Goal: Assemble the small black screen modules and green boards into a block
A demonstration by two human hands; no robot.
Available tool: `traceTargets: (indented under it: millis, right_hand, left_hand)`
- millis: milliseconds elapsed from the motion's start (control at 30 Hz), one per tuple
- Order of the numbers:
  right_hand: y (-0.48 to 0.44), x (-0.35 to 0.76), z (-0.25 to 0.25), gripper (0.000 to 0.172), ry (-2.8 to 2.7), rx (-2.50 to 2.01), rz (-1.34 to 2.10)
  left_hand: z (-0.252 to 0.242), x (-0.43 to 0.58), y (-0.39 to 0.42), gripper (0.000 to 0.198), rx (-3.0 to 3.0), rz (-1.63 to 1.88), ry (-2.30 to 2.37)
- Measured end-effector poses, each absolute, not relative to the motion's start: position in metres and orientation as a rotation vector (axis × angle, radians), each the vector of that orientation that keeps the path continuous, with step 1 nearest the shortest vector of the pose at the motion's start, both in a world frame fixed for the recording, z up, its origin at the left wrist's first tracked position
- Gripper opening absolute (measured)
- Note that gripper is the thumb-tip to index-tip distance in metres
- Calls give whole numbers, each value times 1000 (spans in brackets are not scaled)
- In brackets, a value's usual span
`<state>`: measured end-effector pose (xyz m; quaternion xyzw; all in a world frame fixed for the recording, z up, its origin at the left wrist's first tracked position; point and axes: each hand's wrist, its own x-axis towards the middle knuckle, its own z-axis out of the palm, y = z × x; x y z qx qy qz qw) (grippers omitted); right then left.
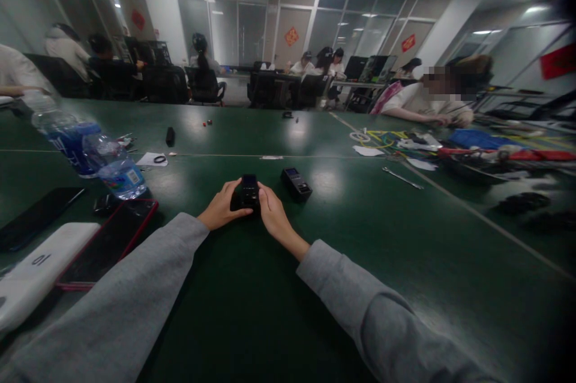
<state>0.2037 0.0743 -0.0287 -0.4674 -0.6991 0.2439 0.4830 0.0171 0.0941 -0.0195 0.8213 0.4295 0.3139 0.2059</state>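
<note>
- On the green table (252, 311), right in the middle, both hands hold one small black device (249, 189). It is tipped up between them. I cannot tell if its bottom rests on the table.
- The left hand (221, 208) has its fingers curled shut on the left side of it.
- The right hand (273, 215) has its fingers curled shut on the right side.
- A second black device (296, 183) lies just beside the right hand, not touching it.
- A water bottle (85, 146) lies well off to the left, near a phone in a red case (108, 242).
- I think the held device could slip and fall flat if one hand lets go.
- I think the right hand could bump the second black device if it swings out.
</note>
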Motion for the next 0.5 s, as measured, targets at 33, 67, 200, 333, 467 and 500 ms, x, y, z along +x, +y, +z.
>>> traceTargets:
  millis: [33,67,200,333,467,500]
  right_hand:
    - [74,204,-28,45,-1694,-1132,599]
    - [74,205,-27,44,-1690,-1129,600]
    - [70,207,-24,38,-1714,-1175,581]
    - [62,214,-15,32,-1814,-1228,442]
    - [58,244,0,35,-1914,-1264,65]
    - [60,255,2,36,-1925,-1289,-28]
  left_hand:
    - [-20,17,94,87,2289,875,1202]
    - [-20,17,95,88,2287,874,1206]
    - [-22,18,95,96,2265,922,1192]
    - [-21,15,96,104,2135,929,1084]
    - [-14,9,101,110,2037,869,1014]
    - [-12,8,102,110,2034,843,1019]
